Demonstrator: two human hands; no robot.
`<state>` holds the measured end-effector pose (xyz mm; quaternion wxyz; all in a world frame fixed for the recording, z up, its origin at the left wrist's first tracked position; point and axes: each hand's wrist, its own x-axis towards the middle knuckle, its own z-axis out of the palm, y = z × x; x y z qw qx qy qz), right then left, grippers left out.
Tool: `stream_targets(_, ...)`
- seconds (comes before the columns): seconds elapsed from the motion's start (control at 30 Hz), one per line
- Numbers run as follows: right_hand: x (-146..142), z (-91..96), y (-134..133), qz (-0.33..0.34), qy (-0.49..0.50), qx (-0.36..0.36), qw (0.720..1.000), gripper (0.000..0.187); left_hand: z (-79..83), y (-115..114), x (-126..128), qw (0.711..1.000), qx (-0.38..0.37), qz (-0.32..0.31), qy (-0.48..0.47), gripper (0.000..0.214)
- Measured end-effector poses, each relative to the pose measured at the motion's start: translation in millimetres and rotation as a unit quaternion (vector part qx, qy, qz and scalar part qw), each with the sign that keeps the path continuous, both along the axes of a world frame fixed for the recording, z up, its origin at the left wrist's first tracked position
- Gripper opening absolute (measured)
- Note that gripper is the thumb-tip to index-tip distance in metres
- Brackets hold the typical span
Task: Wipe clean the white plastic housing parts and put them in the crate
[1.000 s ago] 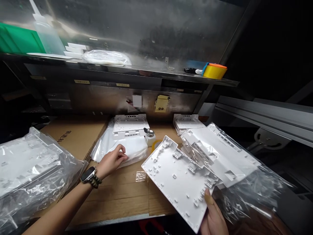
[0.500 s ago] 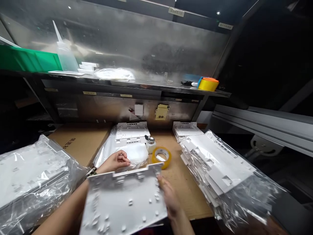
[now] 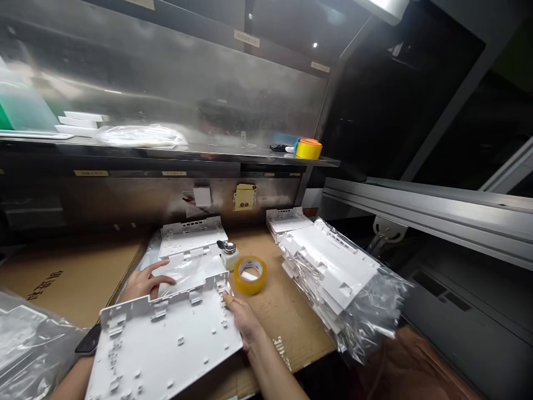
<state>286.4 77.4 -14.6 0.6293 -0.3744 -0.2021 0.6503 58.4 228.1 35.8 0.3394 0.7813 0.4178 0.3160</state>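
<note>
My right hand [image 3: 245, 319] grips the right edge of a white plastic housing panel [image 3: 166, 339], thumb on its inner face. The panel is tilted toward me, showing small posts and clips. Beyond its top edge, my left hand [image 3: 146, 280] has its fingers apart and reaches over clear plastic bags [image 3: 194, 266]; whether its fingertips touch them I cannot tell. Behind the bags lies another white panel [image 3: 191, 236]. A small white bottle with a metal top [image 3: 230, 255] and a roll of yellow tape [image 3: 250, 276] stand right of my left hand.
Bagged white panels [image 3: 333, 266] are stacked on the right, with more bagged panels [image 3: 25, 339] at the left. A cardboard box [image 3: 50, 272] lies on the left. Small white pieces [image 3: 281, 353] lie near the front edge. A metal shelf [image 3: 225, 156] crosses behind.
The view has swung to the right. My left hand has gone from curled fingers to spread ones over the bags. The panel stays in my right hand, now tilted differently.
</note>
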Motion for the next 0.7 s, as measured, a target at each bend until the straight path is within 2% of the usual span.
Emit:
stream_targets(0.1, 14.4, -0.2, -17.7, -0.007, 0.018, -0.001, 1.0, 0.067, 1.7, -6.3, 11.3, 0.999, -0.022, -0.005, -0.023, 0.041)
stream_targets(0.2, 17.5, 0.0, -29.8, 0.005, 0.027, -0.001, 1.0, 0.069, -5.1, -19.9, 30.8, 0.995, -0.065, -0.038, -0.064, 0.049)
stream_targets(0.37, -9.1, -0.8, -18.7, 0.02, 0.037, 0.007, 0.999, 0.067, -18.8, -39.4, 55.0, 0.987, -0.096, -0.066, -0.109, 0.038)
stream_targets(0.53, -29.6, 1.0, 2.3, 0.016, 0.054, 0.008, 0.998, 0.061, -19.6, -38.4, 48.5, 0.989, -0.066, -0.038, -0.126, 0.034)
stream_targets(0.7, -17.3, -5.4, -6.2, 0.012, 0.056, -0.013, 0.998, 0.06, -8.7, -21.4, 30.3, 0.996, 0.004, 0.008, -0.088, 0.028)
